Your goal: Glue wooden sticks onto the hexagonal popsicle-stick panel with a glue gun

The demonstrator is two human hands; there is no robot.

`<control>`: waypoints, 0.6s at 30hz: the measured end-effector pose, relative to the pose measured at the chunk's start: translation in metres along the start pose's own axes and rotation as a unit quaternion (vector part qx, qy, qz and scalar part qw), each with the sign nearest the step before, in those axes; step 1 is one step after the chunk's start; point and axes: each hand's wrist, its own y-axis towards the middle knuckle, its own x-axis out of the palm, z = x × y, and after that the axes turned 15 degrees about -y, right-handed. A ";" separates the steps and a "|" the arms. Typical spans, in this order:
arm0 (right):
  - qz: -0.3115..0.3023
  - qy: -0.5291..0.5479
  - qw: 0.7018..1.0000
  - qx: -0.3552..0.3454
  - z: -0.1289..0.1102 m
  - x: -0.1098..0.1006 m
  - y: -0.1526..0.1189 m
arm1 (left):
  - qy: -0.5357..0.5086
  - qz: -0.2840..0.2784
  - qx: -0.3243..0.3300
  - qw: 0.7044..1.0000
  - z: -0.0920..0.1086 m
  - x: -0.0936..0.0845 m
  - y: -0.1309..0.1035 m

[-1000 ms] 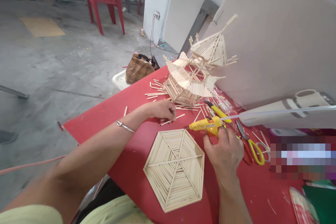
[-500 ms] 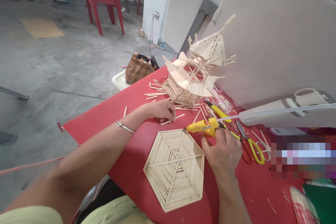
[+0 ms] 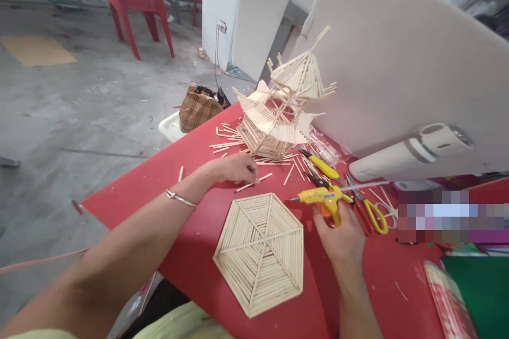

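Note:
My right hand (image 3: 342, 230) is wrapped around the handle of a yellow hot glue gun (image 3: 318, 196), its nozzle pointing left above the red tabletop. A clear glue stick extends from the gun's back. Left of it lies a flat hexagonal panel (image 3: 260, 254) of thin wooden sticks, with ribs meeting at its centre. Beyond the panel's far edge, my left hand (image 3: 240, 168) has its fingers pinched together over a short wooden stick (image 3: 265, 177). Whether the fingertips hold that stick or another small piece is hidden.
Behind my hands stands a tiered stick model (image 3: 278, 111) among loose sticks. Yellow-handled pliers (image 3: 324, 166) and scissors (image 3: 376, 217) lie right of centre. A white cylinder (image 3: 392, 159) leans near the board. A packet of sticks (image 3: 449, 296) lies at lower right.
The glue gun has moved right, away from the panel's far corner, and its nozzle now shows clear of it. My left hand stays pinched near the same stick. The view has shifted slightly.

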 end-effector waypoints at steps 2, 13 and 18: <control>-0.024 -0.018 0.999 0.041 0.021 -0.002 -0.020 | 0.021 -0.014 -0.003 1.000 0.001 0.000 0.000; -0.114 -0.074 0.988 0.078 0.096 -0.021 -0.105 | 0.125 -0.074 0.006 0.989 0.009 0.006 -0.003; -0.093 -0.152 0.984 0.027 0.088 -0.041 -0.086 | 0.173 -0.085 0.037 0.981 0.006 0.006 0.000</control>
